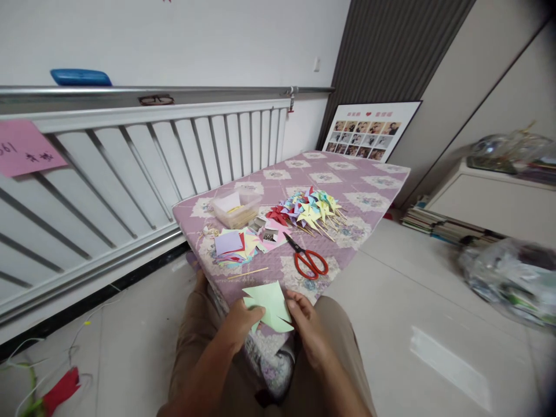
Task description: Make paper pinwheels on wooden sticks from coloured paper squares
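Observation:
A light green paper square (273,302) with slits cut in from its corners is held over my lap, at the table's near end. My left hand (240,324) pinches its left side, thumb on top. At the right edge, the curled fingers of my right hand (304,317) grip the same paper. Just beyond lie a thin wooden stick (248,273) and red-handled scissors (307,259), blades pointing away to the left. A stack of coloured paper squares (232,246) rests at the left, beside small open boxes (269,234) whose contents are too small to tell.
Finished paper pinwheels (310,209) on sticks lie piled mid-table, on the purple patterned cloth (324,165). A clear plastic box (237,209) with sticks stands near the white radiator (174,150). Plastic bags (508,284) and stacked books (452,229) sit on the right.

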Action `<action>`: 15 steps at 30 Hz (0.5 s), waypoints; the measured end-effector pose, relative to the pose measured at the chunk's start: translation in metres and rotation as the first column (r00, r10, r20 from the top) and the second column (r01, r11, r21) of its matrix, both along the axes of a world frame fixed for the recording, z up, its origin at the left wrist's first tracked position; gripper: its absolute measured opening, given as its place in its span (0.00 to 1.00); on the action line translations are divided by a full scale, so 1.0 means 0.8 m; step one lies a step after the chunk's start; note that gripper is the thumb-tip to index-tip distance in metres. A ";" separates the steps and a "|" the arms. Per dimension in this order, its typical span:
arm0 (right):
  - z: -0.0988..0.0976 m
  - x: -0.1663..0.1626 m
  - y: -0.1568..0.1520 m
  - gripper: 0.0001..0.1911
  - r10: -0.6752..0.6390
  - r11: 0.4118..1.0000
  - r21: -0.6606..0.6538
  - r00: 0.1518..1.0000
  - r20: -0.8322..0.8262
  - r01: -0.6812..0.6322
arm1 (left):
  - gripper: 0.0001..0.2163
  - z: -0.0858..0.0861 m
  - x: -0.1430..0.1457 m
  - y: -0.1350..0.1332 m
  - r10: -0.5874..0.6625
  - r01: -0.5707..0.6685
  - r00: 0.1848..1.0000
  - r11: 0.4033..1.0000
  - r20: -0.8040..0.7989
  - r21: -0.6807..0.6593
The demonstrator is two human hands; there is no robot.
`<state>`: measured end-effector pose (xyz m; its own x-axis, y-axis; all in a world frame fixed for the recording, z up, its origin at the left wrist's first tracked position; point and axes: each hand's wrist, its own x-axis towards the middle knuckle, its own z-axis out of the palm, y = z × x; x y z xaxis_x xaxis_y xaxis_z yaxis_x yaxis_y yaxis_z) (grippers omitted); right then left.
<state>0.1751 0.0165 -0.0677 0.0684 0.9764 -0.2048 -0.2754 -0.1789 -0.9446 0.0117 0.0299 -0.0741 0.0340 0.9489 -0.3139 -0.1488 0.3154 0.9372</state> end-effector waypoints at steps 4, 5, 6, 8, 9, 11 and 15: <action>0.020 -0.012 -0.014 0.19 0.197 0.978 -0.055 0.976 -0.097 -0.203 | 0.02 0.016 -0.016 -0.007 -0.160 0.165 0.972 0.986 -0.171 0.018; 0.022 -0.015 -0.017 0.18 0.205 0.975 -0.072 0.974 -0.099 -0.212 | 0.02 0.020 -0.020 -0.008 -0.173 0.180 0.961 0.984 -0.214 0.016; 0.023 -0.018 -0.020 0.18 0.209 0.972 -0.091 0.973 -0.100 -0.218 | 0.02 0.025 -0.022 -0.009 -0.177 0.189 0.950 0.982 -0.257 0.021; 0.023 -0.022 -0.023 0.16 0.218 0.966 -0.119 0.969 -0.113 -0.231 | 0.04 0.034 -0.026 -0.011 -0.181 0.207 0.928 0.977 -0.324 0.045; 0.022 -0.024 -0.024 0.16 0.223 0.963 -0.128 0.968 -0.119 -0.237 | 0.05 0.038 -0.026 -0.012 -0.189 0.220 0.920 0.974 -0.344 0.053; 0.022 -0.027 -0.026 0.15 0.222 0.960 -0.148 0.969 -0.111 -0.237 | 0.05 0.043 -0.027 -0.014 -0.213 0.248 0.910 0.967 -0.357 0.055; 0.022 -0.031 -0.027 0.14 0.190 0.964 -0.181 0.980 -0.051 -0.196 | 0.05 0.040 -0.029 -0.016 -0.172 0.206 0.936 0.975 -0.308 0.082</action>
<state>0.1499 -0.0054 -0.0503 -0.1275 0.9156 -0.3813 -0.2492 -0.4017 -0.8812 -0.0117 0.0172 -0.0417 0.1372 0.9633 -0.2306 0.1935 0.2023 0.9600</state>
